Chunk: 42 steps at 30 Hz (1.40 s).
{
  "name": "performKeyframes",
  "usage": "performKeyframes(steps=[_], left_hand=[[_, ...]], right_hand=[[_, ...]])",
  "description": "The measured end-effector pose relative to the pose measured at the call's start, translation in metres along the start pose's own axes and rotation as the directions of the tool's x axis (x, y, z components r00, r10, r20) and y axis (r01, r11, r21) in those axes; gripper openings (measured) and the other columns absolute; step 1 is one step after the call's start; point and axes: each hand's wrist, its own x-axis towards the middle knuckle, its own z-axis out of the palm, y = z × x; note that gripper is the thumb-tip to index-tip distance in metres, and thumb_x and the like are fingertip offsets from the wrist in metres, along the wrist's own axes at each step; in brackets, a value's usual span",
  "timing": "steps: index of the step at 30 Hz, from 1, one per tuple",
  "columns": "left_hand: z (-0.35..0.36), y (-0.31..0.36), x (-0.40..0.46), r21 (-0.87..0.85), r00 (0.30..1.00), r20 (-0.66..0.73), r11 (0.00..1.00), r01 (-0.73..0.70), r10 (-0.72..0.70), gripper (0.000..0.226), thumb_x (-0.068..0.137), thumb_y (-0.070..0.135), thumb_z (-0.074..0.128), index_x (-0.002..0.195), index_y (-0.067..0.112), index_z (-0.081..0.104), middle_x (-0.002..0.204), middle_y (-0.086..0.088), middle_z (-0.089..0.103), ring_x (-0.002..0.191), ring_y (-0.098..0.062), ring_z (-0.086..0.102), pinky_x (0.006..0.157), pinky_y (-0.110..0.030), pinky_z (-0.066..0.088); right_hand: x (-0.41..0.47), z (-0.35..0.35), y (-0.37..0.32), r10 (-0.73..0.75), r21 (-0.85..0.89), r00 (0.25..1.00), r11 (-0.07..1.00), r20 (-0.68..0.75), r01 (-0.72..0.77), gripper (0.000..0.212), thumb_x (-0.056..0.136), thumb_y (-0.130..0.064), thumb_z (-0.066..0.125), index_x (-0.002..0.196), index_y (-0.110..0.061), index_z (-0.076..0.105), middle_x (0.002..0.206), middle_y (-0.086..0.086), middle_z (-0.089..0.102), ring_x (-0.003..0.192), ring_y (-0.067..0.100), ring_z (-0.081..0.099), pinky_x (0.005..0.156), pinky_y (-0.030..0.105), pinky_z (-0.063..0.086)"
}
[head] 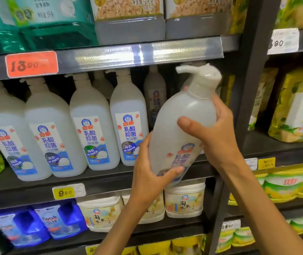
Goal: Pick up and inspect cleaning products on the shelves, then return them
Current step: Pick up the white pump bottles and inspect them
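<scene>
Both hands are holding the tilted pump bottle (182, 129), pump toward one o'clock: left hand (149, 173) curling under its base, right hand (213, 133) wrapping its shoulder. The inspecting step is seemingly underway; next, standing it upright in the shelf gap (193, 159) at three o'clock of its row of matching bottles (92, 133).

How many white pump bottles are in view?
At least 8: four in the shelf's front row, three partly hidden behind, one held in both hands. More may be hidden.

Held item: I see a white pump bottle (182, 129) tilted in front of the middle shelf (36, 186).
Left grip (148, 173): wrapped round the bottle's base.
Right grip (211, 129): curled round its upper body.
Shelf row: four matching bottles (93, 129) upright, left of mine.
</scene>
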Motion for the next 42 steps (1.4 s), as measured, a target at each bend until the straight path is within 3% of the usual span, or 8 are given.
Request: performKeyframes(steps=[7,12,20,28,32,37,39,42], left_hand=[[-0.020,0.030,-0.021,-0.340,0.993,0.027,0.933,0.114,-0.111,0.055,0.054,0.053,0.073,0.102,0.031,0.057,0.090,0.019,0.073,0.085,-0.003,0.070,0.057,-0.013,0.053],[-0.028,0.038,-0.035,-0.500,0.945,0.237,0.806,0.317,-0.225,0.064,0.040,0.069,0.078,0.090,0.031,0.066,0.078,0.013,0.075,0.071,-0.006,0.072,0.054,-0.016,0.053],[-0.048,0.048,-0.028,-0.476,0.832,0.437,0.696,0.537,-0.342,0.036,0.062,0.070,0.044,0.084,0.057,0.068,0.094,0.017,0.074,0.090,-0.002,0.069,0.067,-0.016,0.054],[-0.037,0.040,-0.041,-0.657,0.725,0.321,0.409,0.634,-0.609,0.027,0.096,0.010,0.045,0.083,-0.005,0.064,0.059,-0.006,0.067,0.053,-0.013,0.065,0.053,-0.014,0.049],[-0.044,0.035,-0.057,-0.673,0.713,0.328,0.377,0.637,-0.619,0.038,0.096,-0.006,0.035,0.061,0.001,0.048,0.037,-0.008,0.054,0.026,-0.010,0.053,0.026,-0.017,0.040],[-0.058,0.044,-0.049,-0.614,0.687,0.546,0.328,0.718,-0.480,0.039,0.089,0.030,0.052,0.070,0.007,0.077,0.071,-0.011,0.073,0.063,-0.019,0.072,0.053,-0.027,0.058],[-0.069,0.048,-0.046,-0.610,0.737,0.590,0.416,0.674,-0.329,0.059,0.080,0.064,0.051,0.117,0.021,0.067,0.121,-0.009,0.066,0.112,-0.023,0.063,0.088,-0.036,0.054],[-0.066,0.049,-0.052,-0.515,0.787,0.523,0.614,0.598,-0.328,0.065,0.059,0.073,0.068,0.114,0.038,0.067,0.123,0.001,0.066,0.113,-0.017,0.062,0.082,-0.027,0.055]], right_hand=[[0.008,-0.004,-0.026,0.206,0.249,0.965,0.938,0.159,-0.241,0.022,0.089,-0.035,0.059,0.107,-0.024,0.061,0.095,-0.006,0.072,0.091,0.014,0.069,0.077,0.029,0.058],[0.006,0.009,-0.029,0.290,0.508,0.863,0.713,0.413,-0.483,0.075,0.058,-0.052,0.081,0.119,-0.015,0.061,0.120,0.010,0.065,0.113,0.027,0.060,0.097,0.042,0.048],[-0.006,0.023,-0.058,0.348,0.409,0.936,0.848,0.048,-0.336,0.019,0.094,-0.034,0.053,0.106,-0.021,0.060,0.084,-0.001,0.068,0.079,0.013,0.068,0.072,0.032,0.058],[-0.007,0.026,-0.055,0.511,0.417,0.856,0.765,0.071,-0.491,0.048,0.090,-0.043,0.053,0.129,-0.015,0.055,0.115,0.008,0.067,0.111,0.024,0.063,0.095,0.037,0.051],[-0.012,0.034,-0.041,0.667,0.581,0.715,0.504,0.209,-0.640,0.045,0.094,-0.050,0.044,0.117,-0.013,0.056,0.095,0.005,0.062,0.086,0.019,0.062,0.078,0.032,0.055],[-0.014,0.032,-0.036,0.575,0.662,0.794,0.518,0.198,-0.541,0.032,0.089,-0.043,0.055,0.103,-0.015,0.062,0.081,0.004,0.068,0.071,0.017,0.069,0.069,0.032,0.058],[-0.014,0.030,-0.039,0.564,0.549,0.815,0.642,0.134,-0.535,0.026,0.087,-0.039,0.060,0.098,-0.017,0.065,0.079,0.004,0.070,0.074,0.018,0.070,0.072,0.034,0.059],[-0.017,0.033,-0.041,0.561,0.367,0.828,0.769,0.005,-0.524,0.019,0.087,-0.040,0.064,0.090,-0.021,0.065,0.074,0.002,0.071,0.074,0.019,0.071,0.073,0.036,0.059]])
